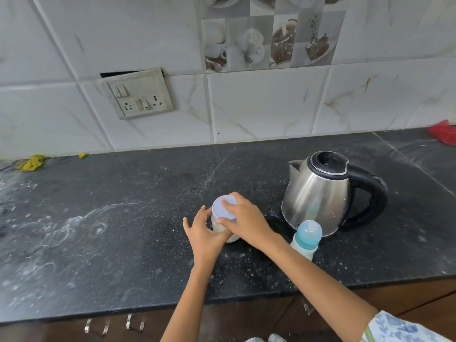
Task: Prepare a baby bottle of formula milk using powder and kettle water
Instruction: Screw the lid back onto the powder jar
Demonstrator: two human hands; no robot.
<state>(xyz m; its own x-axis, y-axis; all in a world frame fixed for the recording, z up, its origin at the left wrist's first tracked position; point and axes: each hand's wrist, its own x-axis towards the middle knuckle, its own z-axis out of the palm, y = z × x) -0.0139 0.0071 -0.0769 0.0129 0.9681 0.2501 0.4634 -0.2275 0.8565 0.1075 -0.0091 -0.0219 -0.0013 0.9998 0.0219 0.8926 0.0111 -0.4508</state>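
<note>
Your left hand (206,236) grips the powder jar (225,227), right hand (246,218) clamps its lid (223,207), mid-worktop (123,218), open room leftward.

A home kitchen: a steel kettle (320,193) stands on a dark stone counter (123,243), tiled wall (259,104) behind it with cup-and-cake picture tiles (266,40) above and a socket plate (138,93) to its left.
</note>
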